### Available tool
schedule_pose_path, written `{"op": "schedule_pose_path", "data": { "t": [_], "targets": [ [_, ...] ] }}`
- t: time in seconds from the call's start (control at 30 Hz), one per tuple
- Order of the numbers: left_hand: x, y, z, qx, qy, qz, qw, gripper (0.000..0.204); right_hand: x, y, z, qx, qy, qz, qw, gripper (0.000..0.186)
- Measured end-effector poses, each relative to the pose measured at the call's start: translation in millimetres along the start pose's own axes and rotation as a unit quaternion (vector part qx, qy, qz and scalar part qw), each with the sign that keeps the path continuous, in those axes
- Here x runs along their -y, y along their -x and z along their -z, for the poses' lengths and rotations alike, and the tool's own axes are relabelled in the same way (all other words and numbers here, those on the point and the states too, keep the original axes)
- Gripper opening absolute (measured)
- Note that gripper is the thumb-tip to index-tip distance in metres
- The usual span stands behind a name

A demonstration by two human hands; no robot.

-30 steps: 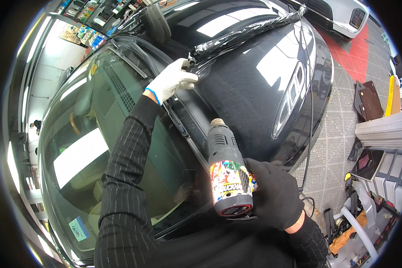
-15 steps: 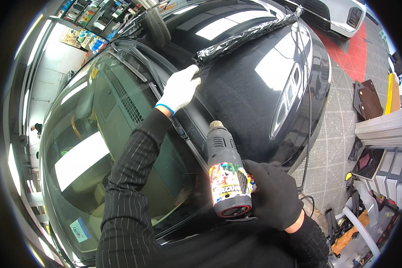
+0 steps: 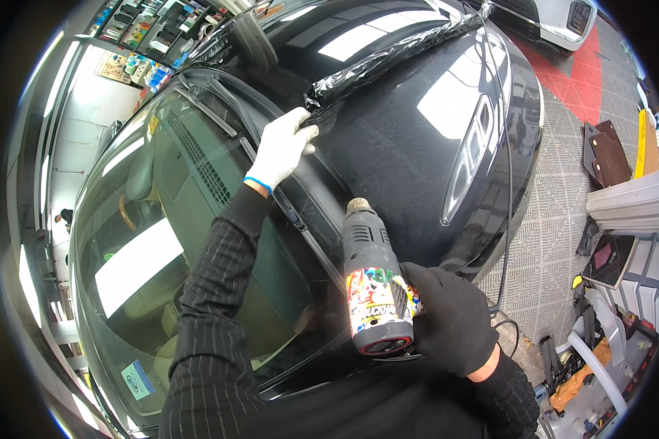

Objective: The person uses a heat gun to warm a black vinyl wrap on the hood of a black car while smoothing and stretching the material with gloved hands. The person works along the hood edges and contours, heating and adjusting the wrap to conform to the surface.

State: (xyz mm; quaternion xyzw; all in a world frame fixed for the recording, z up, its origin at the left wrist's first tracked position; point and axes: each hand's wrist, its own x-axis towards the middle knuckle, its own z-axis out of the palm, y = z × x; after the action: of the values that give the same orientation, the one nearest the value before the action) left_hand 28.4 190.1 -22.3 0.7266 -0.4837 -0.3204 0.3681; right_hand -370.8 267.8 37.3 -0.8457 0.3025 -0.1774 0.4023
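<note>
My left hand [image 3: 282,150], in a white glove with a blue cuff edge, pinches the near end of a bunched strip of shiny black film [image 3: 388,66]. The strip runs diagonally across the black car hood [image 3: 395,157] toward its front edge, crumpled along its length. In a black glove, my right hand [image 3: 454,322] grips a heat gun [image 3: 379,296] covered in colourful stickers. The nozzle points away from me, over the hood near the windshield base and apart from the film. The gun's handle is mostly hidden by the glove.
The windshield [image 3: 190,219] and a wiper [image 3: 304,227] lie to the left. A black cord [image 3: 507,190] hangs across the hood's front and down to the floor. At right are brown panels [image 3: 605,154] and assorted tools [image 3: 593,344]. A white vehicle [image 3: 564,22] stands far right.
My left hand has pulled the film's near end a little left, toward the windshield, and the strip has shifted with it. The heat gun has moved slightly right, still in my right hand.
</note>
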Motion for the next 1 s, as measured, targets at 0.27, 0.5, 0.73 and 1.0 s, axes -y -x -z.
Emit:
{"op": "schedule_pose_path", "data": {
  "t": [0.27,0.5,0.73,1.0],
  "targets": [
    [-16,4,0,0.023,0.023,0.033,0.999,0.024,0,4,5,0.033,-0.001,-0.008,0.999,0.065],
    [-28,6,1,0.037,0.047,0.040,0.997,0.018,3,5,11,0.040,-0.010,-0.006,0.999,0.067],
    [-17,-3,14,0.050,0.089,0.090,0.991,0.015,0,0,6,-0.016,-0.026,0.017,0.999,0.065],
    [-13,5,1,0.050,0.087,0.109,0.989,0.042,3,-6,1,-0.032,-0.031,0.027,0.999,0.064]
  ]
}}
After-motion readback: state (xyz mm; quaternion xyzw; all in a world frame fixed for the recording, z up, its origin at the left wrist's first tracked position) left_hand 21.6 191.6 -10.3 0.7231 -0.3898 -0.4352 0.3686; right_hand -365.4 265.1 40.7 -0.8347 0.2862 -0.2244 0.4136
